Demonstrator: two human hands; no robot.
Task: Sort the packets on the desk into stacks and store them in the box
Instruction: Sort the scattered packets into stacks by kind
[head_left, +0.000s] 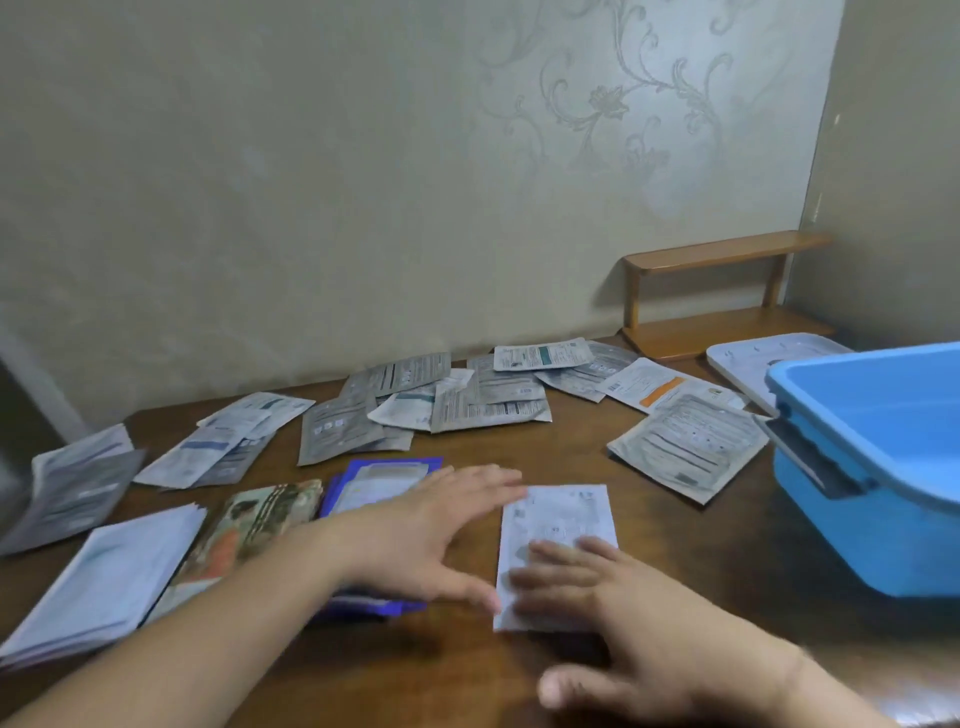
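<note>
Both hands' flat grip on white packet, blue box beside.

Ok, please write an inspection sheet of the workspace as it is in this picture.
Surface: brown wooden desk, largely covered.
Job's things: white packet flat near the front; blue-bordered packets, white stack, loose grey packets at the back; blue box at right, contents hidden.
Clutter: white tray behind the box.
Grips: left hand open at the packet's left edge; right hand flat on it.
Cables: nothing seen.
Surroundings: patterned wall, small wooden shelf.
</note>
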